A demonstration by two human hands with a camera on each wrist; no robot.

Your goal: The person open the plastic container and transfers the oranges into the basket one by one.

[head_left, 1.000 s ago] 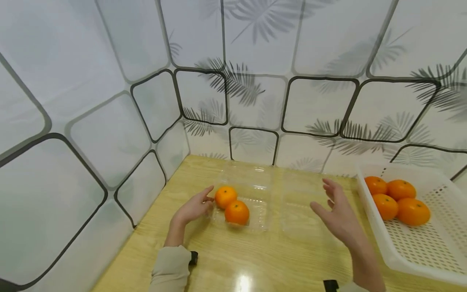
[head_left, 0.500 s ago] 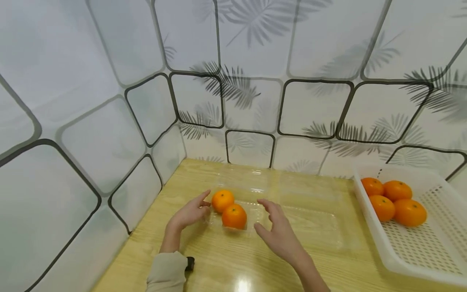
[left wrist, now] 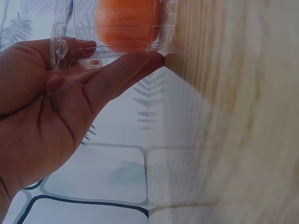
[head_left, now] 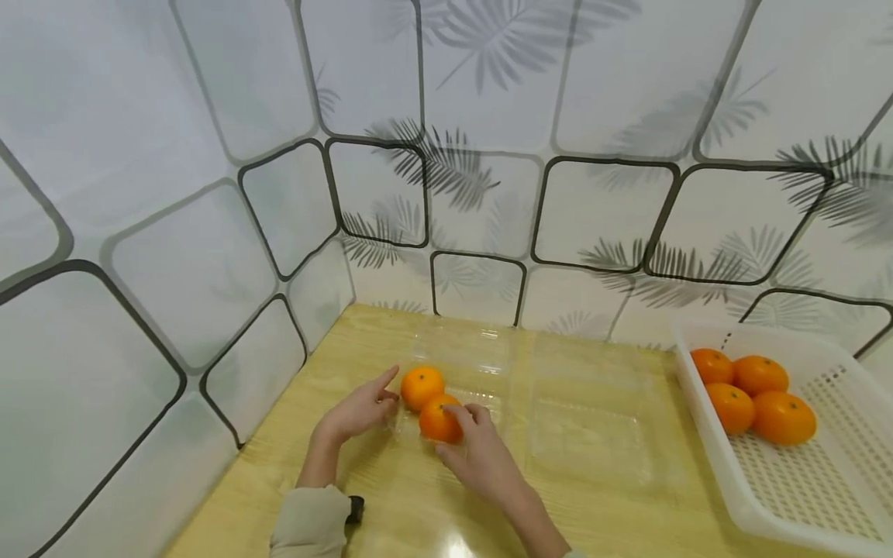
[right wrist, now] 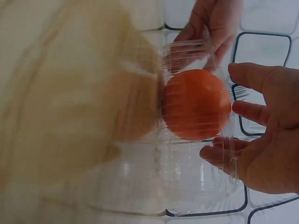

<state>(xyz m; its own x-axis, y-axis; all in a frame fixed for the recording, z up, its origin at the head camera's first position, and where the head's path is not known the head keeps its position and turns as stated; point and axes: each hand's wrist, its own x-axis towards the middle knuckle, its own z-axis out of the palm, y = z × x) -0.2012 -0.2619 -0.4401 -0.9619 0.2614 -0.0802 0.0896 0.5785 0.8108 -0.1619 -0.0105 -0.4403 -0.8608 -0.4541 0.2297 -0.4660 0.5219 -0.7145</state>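
Observation:
In the head view two oranges, a rear one and a front one, sit in the left clear plastic clamshell box, whose lid lies open behind. My left hand is at the box's left side, index finger extended. The left wrist view shows its long fingers lying straight along the plastic wall. Over the front orange reaches my right hand, a fingertip touching its top. From the right wrist view, these fingers are spread beside the orange, not closed round it.
A second open clear clamshell box stands to the right of the first. At the far right is a white perforated basket holding several oranges. Patterned sheets border the wooden table at the back and left.
My right hand has moved left from over the second box to the front orange. The left hand stays beside the first box.

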